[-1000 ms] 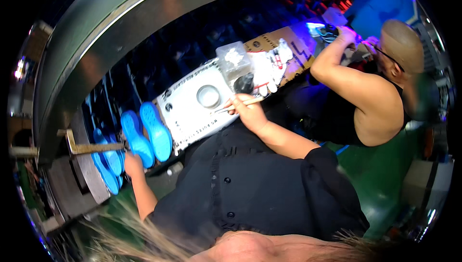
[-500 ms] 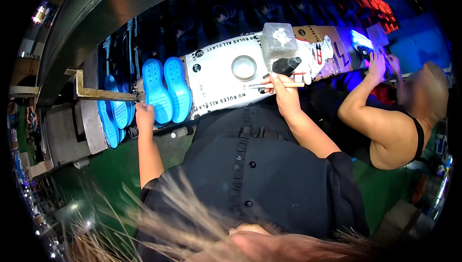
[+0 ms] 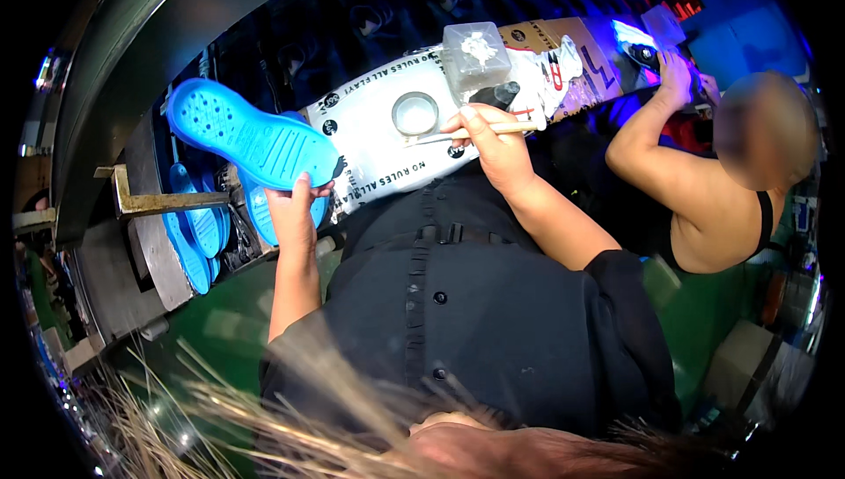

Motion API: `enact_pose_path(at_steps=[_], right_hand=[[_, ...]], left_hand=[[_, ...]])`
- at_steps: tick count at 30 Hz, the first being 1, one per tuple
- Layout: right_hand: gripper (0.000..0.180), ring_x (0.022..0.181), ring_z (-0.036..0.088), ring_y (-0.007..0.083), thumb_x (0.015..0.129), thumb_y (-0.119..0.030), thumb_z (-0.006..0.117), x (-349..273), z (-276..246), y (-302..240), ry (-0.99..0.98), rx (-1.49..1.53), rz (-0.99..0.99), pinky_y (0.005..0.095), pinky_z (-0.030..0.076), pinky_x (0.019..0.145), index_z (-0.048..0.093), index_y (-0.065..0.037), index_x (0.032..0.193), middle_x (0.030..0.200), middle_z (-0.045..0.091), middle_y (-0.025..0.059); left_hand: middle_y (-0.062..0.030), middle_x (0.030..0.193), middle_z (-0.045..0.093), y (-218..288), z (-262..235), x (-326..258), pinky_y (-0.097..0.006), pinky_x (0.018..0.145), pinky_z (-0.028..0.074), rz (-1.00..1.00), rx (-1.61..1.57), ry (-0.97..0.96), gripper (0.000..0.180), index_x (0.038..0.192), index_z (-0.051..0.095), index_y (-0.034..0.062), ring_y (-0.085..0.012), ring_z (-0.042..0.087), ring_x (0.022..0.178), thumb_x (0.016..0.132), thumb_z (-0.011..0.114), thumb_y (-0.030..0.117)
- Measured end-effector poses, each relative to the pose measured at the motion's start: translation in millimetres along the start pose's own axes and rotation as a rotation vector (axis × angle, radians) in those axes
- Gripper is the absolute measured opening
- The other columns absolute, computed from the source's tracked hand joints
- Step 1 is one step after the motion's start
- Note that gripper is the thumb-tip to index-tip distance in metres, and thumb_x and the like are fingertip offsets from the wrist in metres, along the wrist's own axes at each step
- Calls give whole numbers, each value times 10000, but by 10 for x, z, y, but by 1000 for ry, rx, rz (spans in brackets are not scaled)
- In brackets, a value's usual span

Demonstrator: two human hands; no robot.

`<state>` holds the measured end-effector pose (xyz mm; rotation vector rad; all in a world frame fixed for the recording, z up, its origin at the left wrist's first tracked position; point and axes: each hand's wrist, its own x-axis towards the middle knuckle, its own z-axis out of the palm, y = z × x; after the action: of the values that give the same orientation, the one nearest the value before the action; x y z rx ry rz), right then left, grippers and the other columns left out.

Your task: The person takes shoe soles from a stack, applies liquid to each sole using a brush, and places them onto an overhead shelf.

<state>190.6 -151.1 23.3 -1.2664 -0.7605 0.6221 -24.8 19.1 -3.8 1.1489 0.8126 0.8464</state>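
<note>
A blue shoe sole (image 3: 255, 134) is tilted up off the bench, its heel end gripped by my left hand (image 3: 295, 202). Small holes dot its wide far end. Beneath it lies another blue sole (image 3: 261, 209), partly covered. My right hand (image 3: 493, 149) is closed around a thin wooden-handled brush (image 3: 509, 128), whose tip is close to a small round dish (image 3: 415, 114). That dish stands on the white printed sheet (image 3: 370, 158) over the bench. Just beyond my right hand are a dark rounded object (image 3: 495, 95) and a clear plastic box (image 3: 476, 58) with white material in it.
More blue soles (image 3: 195, 224) lie at the left behind a metal bar (image 3: 180, 204). Red-handled snips (image 3: 554, 70) rest on white cloth at the right. Further right, a co-worker's arm (image 3: 651, 145) reaches to a lit spot. A heavy metal frame (image 3: 132, 48) arches over the left.
My left hand has lifted one blue sole from the bench and tilted it toward the far left. My right hand, still holding the brush, has brought its tip near the dish.
</note>
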Motion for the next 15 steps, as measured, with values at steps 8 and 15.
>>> enact_pose_path(at_steps=[8,15], right_hand=[[179,649,546,198,822,-113,527,59,205,-267,-143,-425,-513,299,420,648,633,-17,716,650,590,60],[141,644,544,214,785,-116,558,41,205,-242,-231,-577,-546,313,402,635,627,-26,701,669,604,61]], left_hand=[[-122,940,559,108,454,-191,-280,709,484,192,280,-103,392,1105,392,-39,-175,578,798,757,571,-7],[-107,963,573,153,536,-213,-288,806,435,346,339,-157,361,1071,464,-38,-171,565,871,733,588,-5]])
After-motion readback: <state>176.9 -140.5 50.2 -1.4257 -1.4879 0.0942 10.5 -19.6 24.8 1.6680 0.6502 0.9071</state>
